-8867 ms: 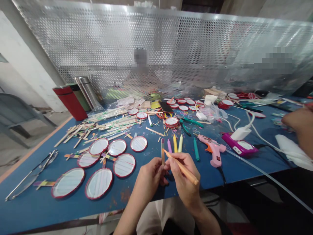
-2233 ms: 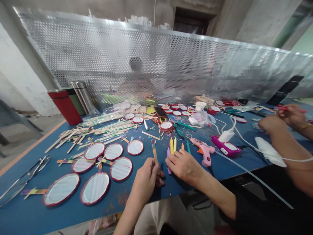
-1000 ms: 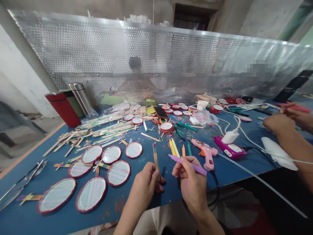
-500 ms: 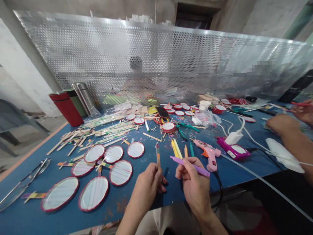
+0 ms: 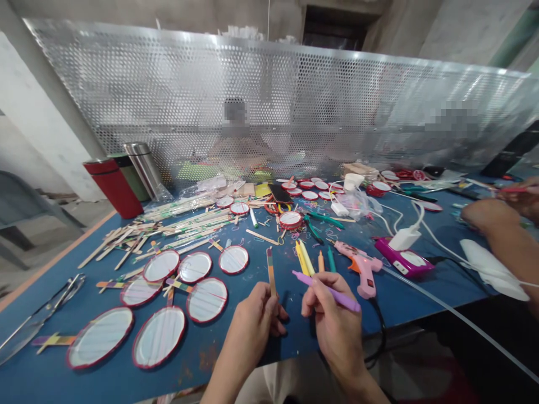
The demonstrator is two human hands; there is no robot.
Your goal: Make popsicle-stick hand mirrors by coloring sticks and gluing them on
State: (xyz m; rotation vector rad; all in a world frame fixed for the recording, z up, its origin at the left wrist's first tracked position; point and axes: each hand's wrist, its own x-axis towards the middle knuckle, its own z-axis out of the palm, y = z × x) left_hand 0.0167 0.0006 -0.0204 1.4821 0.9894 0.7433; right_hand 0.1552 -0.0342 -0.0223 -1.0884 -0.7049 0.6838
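My left hand is closed round the lower end of a flat wooden craft stick with coloured bands, which stands nearly upright. My right hand pinches a purple marker, its tip pointing left toward the stick and a short gap from it. Both hands hover over the near edge of the blue table. Just beyond them lie yellow, orange and green markers in a row.
Several red-rimmed oval discs lie at the left, a pile of wooden sticks behind them. A pink glue gun and purple device sit right. Another person's arm works at the far right. Flasks stand back left.
Earlier my right hand held an orange marker, then reached to the row on the table and picked up the purple one. It has since moved slightly toward the stick.
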